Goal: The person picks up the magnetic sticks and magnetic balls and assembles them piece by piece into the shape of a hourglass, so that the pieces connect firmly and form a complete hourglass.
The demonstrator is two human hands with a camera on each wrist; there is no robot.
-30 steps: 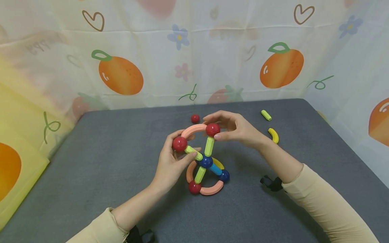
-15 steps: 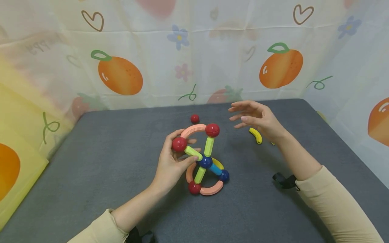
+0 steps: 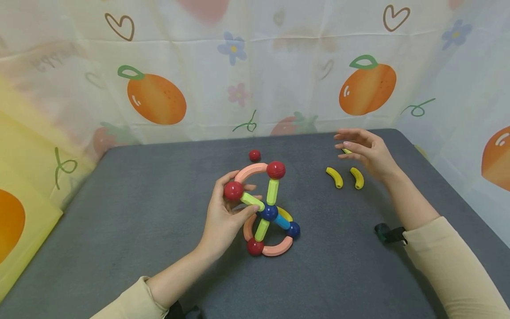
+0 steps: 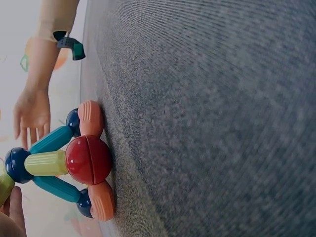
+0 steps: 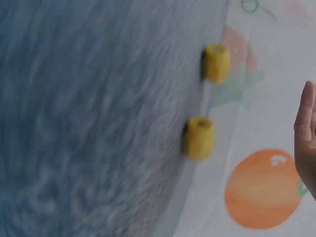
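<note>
Near the middle of the head view stands a magnetic ball-and-stick model with a blue ball (image 3: pixel 269 212) at its waist. My left hand (image 3: pixel 221 221) holds its upper left side, the thumb on a yellow-green rod (image 3: pixel 252 201) below a red ball (image 3: pixel 233 191). A curved pink rod (image 3: pixel 250 171) links that ball to another red ball at the top right. In the left wrist view, the lower red ball (image 4: pixel 89 159) and pink feet sit on the table. My right hand (image 3: pixel 368 153) hovers at the far right, fingers loosely bent, partly covering a yellow-green rod (image 3: pixel 347 151); no grip shows.
Two curved yellow rods (image 3: pixel 334 177) lie side by side on the grey table (image 3: pixel 139 230), close to the right hand. Behind the model is a loose red ball (image 3: pixel 254 155). A fruit-patterned curtain (image 3: pixel 279 66) surrounds the table's back and sides.
My right hand has left the model's top right red ball and moved right, above the far yellow-green rod. Both curved yellow rods now show fully. My left hand stays on the model.
</note>
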